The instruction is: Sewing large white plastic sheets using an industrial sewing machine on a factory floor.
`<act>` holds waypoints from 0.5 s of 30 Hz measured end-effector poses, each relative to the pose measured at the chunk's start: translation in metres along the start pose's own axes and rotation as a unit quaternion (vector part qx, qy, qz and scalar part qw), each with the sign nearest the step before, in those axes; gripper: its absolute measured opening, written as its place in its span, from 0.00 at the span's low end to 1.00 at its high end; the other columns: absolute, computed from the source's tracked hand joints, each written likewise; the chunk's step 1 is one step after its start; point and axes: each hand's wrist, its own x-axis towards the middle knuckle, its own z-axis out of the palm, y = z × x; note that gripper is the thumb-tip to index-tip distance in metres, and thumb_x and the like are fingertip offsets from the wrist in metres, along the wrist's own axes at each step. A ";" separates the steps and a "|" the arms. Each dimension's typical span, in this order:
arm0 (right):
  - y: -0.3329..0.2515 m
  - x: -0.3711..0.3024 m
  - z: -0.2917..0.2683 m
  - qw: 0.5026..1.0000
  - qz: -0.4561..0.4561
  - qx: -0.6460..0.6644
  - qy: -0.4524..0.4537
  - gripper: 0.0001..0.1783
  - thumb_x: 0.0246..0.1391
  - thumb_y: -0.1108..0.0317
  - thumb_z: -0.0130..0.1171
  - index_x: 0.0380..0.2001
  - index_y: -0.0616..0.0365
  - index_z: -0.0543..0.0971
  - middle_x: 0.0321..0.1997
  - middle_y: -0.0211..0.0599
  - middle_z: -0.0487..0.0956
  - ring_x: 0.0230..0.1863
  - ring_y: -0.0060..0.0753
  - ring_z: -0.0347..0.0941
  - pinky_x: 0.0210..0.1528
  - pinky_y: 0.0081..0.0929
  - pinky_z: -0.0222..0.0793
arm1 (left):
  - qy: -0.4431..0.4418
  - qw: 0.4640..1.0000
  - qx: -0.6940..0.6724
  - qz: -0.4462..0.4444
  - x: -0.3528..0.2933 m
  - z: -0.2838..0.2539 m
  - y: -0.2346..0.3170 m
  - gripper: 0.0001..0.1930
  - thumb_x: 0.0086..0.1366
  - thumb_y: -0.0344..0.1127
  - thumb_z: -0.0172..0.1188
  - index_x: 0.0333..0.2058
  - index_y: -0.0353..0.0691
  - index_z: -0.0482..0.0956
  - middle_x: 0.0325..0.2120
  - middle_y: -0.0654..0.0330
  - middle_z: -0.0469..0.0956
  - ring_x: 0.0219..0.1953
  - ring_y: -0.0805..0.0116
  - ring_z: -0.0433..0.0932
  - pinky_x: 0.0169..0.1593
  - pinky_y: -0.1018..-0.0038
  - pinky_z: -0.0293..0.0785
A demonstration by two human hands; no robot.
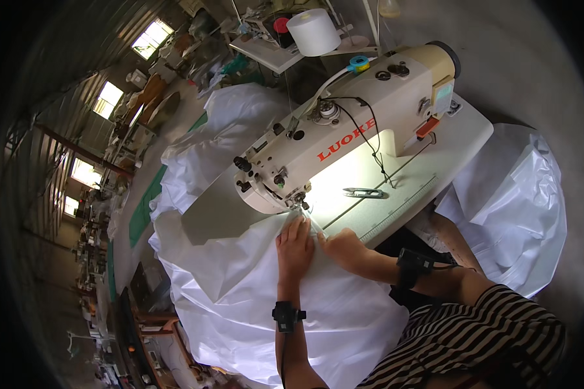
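White sheet fabric spreads over the front and left of the sewing machine and hangs down around it. My left hand lies on the fabric just in front of the needle and presser foot, its fingers stretched toward them. Close to its right, my right hand is closed on the fabric's edge at the front of the machine bed. The fingertips there are partly hidden. Under the machine's lamp, the strip of fabric between my hands leads to the presser foot.
Small thread snips lie on the machine bed. A white thread cone stands behind the machine. More white fabric is heaped at the right. A dark cord hangs from the machine's arm. Cluttered shelving lines the far left.
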 end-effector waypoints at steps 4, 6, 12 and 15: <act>-0.008 0.008 -0.001 1.000 0.009 -0.014 -0.013 0.25 0.54 0.68 0.54 0.57 0.57 0.76 0.18 0.21 0.77 0.17 0.23 0.75 0.23 0.26 0.66 | 0.004 1.000 0.009 0.011 -0.002 -0.002 -0.009 0.22 0.62 0.36 0.56 0.56 0.45 0.76 0.58 0.59 0.70 0.61 0.58 0.67 0.60 0.58 0.63; -0.009 0.016 0.005 1.000 0.021 -0.003 -0.005 0.25 0.54 0.68 0.55 0.57 0.57 0.76 0.16 0.20 0.76 0.16 0.22 0.74 0.21 0.26 0.65 | 0.006 1.000 -0.003 0.024 0.007 -0.003 -0.014 0.21 0.62 0.34 0.56 0.55 0.45 0.76 0.58 0.58 0.71 0.61 0.57 0.68 0.60 0.58 0.63; -0.009 0.026 -0.003 0.999 0.010 -0.010 -0.032 0.27 0.54 0.67 0.55 0.58 0.62 0.74 0.15 0.18 0.76 0.12 0.21 0.71 0.16 0.25 0.61 | 0.002 1.000 -0.005 -0.007 -0.007 -0.011 -0.020 0.19 0.62 0.29 0.54 0.53 0.42 0.77 0.56 0.55 0.74 0.59 0.52 0.71 0.62 0.57 0.63; -0.005 0.022 -0.007 0.999 0.018 -0.043 -0.027 0.28 0.54 0.67 0.55 0.59 0.61 0.73 0.15 0.18 0.76 0.14 0.21 0.73 0.18 0.24 0.63 | 0.039 0.999 0.017 -0.024 -0.010 -0.006 -0.022 0.19 0.62 0.30 0.55 0.53 0.44 0.78 0.57 0.58 0.74 0.59 0.54 0.71 0.62 0.57 0.63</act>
